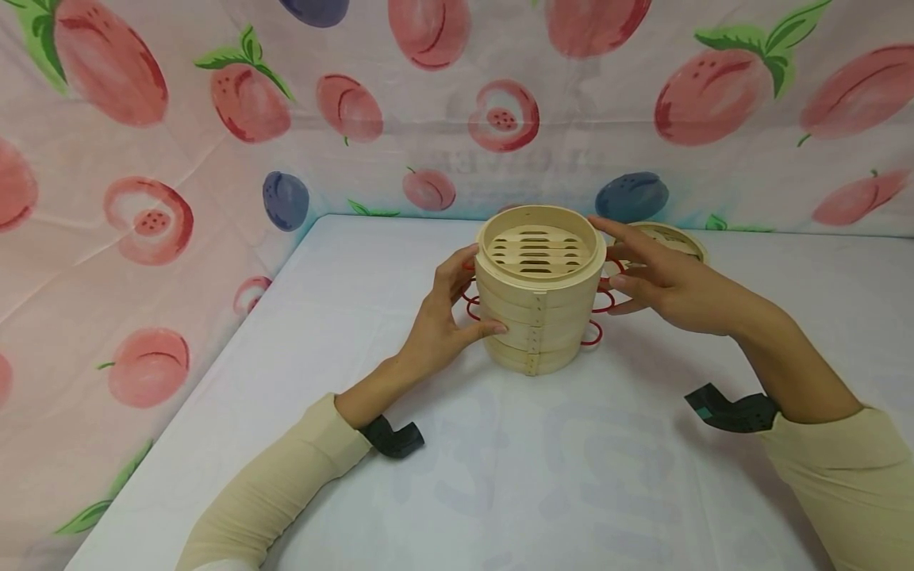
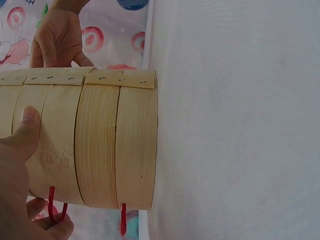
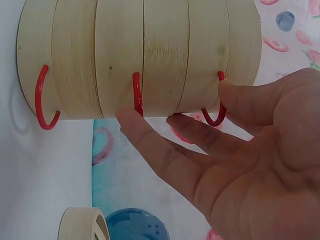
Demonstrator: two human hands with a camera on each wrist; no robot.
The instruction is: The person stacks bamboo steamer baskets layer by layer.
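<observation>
A stack of round bamboo steamer baskets [image 1: 539, 317] stands upright on the white table. The top basket has a slatted floor [image 1: 535, 252], and red loop handles [image 3: 46, 97] stick out from both sides. My left hand [image 1: 446, 317] holds the stack from the left, its thumb [image 2: 29, 127] against the front and its other fingers by the red handles. On the opposite side, my right hand [image 1: 667, 277] touches the stack with fingers spread and fairly straight. The right wrist view has that thumb [image 3: 240, 100] right at a red handle and two fingertips against the lower wall.
Behind the right hand lies another round bamboo piece [image 1: 671, 235], partly hidden. White cloth [image 1: 500, 476] covers the table. A fruit-printed curtain [image 1: 428, 103] hangs along the back and left edges. Dark wrist devices [image 1: 735, 410] sit at both cuffs.
</observation>
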